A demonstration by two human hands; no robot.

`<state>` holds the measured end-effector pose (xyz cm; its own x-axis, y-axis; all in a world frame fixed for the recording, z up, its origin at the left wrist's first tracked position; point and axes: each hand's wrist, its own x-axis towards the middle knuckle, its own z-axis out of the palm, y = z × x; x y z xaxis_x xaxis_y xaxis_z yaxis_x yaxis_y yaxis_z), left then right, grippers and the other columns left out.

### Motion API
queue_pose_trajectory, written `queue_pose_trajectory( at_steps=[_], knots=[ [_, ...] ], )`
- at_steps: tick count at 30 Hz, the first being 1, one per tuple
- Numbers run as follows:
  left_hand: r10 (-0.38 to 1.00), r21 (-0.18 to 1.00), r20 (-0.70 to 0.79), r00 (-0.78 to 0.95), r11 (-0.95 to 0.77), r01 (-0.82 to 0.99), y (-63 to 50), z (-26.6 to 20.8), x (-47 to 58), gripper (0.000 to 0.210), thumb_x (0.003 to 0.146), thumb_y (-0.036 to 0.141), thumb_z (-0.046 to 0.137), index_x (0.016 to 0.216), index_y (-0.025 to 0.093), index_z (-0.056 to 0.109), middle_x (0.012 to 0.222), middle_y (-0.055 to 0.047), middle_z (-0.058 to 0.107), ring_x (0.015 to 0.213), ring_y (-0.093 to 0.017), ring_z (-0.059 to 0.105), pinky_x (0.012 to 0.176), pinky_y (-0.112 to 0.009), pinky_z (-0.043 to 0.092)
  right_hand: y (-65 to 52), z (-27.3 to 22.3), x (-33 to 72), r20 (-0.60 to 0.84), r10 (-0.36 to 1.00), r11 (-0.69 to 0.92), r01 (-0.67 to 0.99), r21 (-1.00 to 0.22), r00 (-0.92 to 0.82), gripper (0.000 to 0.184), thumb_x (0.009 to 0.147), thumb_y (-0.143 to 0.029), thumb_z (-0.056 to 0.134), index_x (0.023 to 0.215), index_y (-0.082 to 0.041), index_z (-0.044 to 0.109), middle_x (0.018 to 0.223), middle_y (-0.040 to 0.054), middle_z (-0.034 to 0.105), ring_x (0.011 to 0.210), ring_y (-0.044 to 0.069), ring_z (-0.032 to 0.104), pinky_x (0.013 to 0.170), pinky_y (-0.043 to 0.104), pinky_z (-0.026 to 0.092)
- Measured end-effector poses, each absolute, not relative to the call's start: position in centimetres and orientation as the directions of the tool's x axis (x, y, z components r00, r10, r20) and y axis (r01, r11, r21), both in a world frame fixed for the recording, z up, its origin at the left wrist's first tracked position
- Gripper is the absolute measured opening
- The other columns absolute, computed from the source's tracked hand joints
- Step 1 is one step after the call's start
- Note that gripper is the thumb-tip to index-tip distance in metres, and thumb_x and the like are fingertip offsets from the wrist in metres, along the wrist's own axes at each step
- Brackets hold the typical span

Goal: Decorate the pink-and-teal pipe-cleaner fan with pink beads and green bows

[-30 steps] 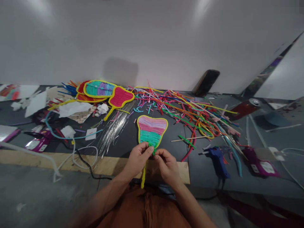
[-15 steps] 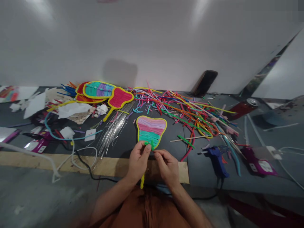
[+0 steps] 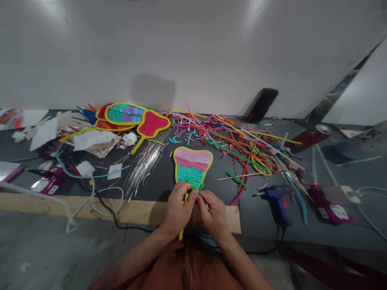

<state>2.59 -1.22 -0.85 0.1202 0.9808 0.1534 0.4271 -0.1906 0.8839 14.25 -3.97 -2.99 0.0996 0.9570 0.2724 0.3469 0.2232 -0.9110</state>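
Observation:
Between my two hands is a short green pipe cleaner (image 3: 197, 187), bent into small loops. My left hand (image 3: 180, 203) pinches it, thumb against the fingers, and my right hand (image 3: 212, 207) pinches it from the other side with the fingertips close together. Just beyond them lies a fan-shaped piece (image 3: 193, 164) with a yellow outline and bands of lilac, pink and teal pipe cleaner. Its yellow stem (image 3: 181, 234) shows below my left hand; the part between is covered by my hands.
A heap of loose pipe cleaners (image 3: 229, 135) spreads behind and to the right. A blue glue gun (image 3: 276, 205), a red can (image 3: 313, 137) and a leaning phone (image 3: 261, 105) are right. Finished-looking shapes (image 3: 154, 124), clear strands (image 3: 145, 165) and cables (image 3: 113, 217) are left.
My hands have drawn together over the green pipe cleaner, which has shifted slightly right and toward me. The fan-shaped piece lies where it was.

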Motion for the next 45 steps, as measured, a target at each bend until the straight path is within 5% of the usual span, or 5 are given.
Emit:
queue_pose_trajectory(
  at_steps=[10,15,20,35,45],
  knots=[
    [0.946,0.923,-0.132,0.296,0.008,0.386,0.5,0.2,1.3,0.023,0.083,0.035,0.053,0.076,0.015,0.063,0.07,0.001,0.061,0.068,-0.013,0.053,0.065,-0.023,0.042,-3.1,-2.7,16.6,-0.008,0.996,-0.01,0.02,-1.0,0.089,0.021,0.084,-0.032,0.056,0.097,-0.02,0.067,0.08,0.004,0.069,0.065,0.014,0.059,0.061,0.026,0.048],
    [0.891,0.957,-0.193,0.411,0.077,0.281,1.1,0.7,1.0,0.028,0.081,0.04,0.055,0.077,0.015,0.065,0.071,0.0,0.063,0.069,-0.014,0.054,0.067,-0.024,0.043,-2.5,-2.3,16.4,-0.121,0.989,-0.098,-0.228,-0.969,0.089,0.019,0.076,-0.036,0.067,0.074,-0.018,0.063,0.059,-0.003,0.057,0.054,0.01,0.051,0.055,0.021,0.042],
    [0.871,0.956,-0.283,0.401,0.289,0.047,0.9,0.0,0.7,0.033,0.077,0.045,0.062,0.087,0.014,0.066,0.079,-0.003,0.067,0.076,-0.015,0.058,0.077,-0.027,0.045,-2.5,-3.1,15.9,-0.251,0.957,-0.151,-0.49,-0.858,0.145,0.025,0.074,-0.041,0.07,0.075,-0.018,0.061,0.056,-0.0046,0.056,0.051,0.008,0.048,0.052,0.019,0.039],
    [0.946,0.967,-0.255,0.2,0.253,0.031,0.7,-0.9,1.6,0.027,0.078,0.041,0.062,0.071,0.014,0.062,0.066,0.001,0.06,0.065,-0.012,0.053,0.067,-0.023,0.042,-3.7,-2.8,14.8,0.013,0.948,0.039,-0.076,-0.996,0.319,0.016,0.082,-0.033,0.06,0.079,-0.018,0.062,0.064,-0.0012,0.059,0.059,0.012,0.054,0.058,0.024,0.044],
    [0.907,0.939,-0.303,0.293,0.337,-0.071,0.3,-0.7,2.5,0.028,0.071,0.04,0.068,0.082,0.015,0.063,0.078,-0.002,0.065,0.074,-0.014,0.056,0.074,-0.025,0.045,-3.4,-3.7,14.3,-0.148,0.936,-0.045,-0.309,-0.95,0.32,0.022,0.077,-0.04,0.066,0.079,-0.018,0.064,0.066,-0.0015,0.057,0.06,0.011,0.049,0.059,0.023,0.042]
  ],
)
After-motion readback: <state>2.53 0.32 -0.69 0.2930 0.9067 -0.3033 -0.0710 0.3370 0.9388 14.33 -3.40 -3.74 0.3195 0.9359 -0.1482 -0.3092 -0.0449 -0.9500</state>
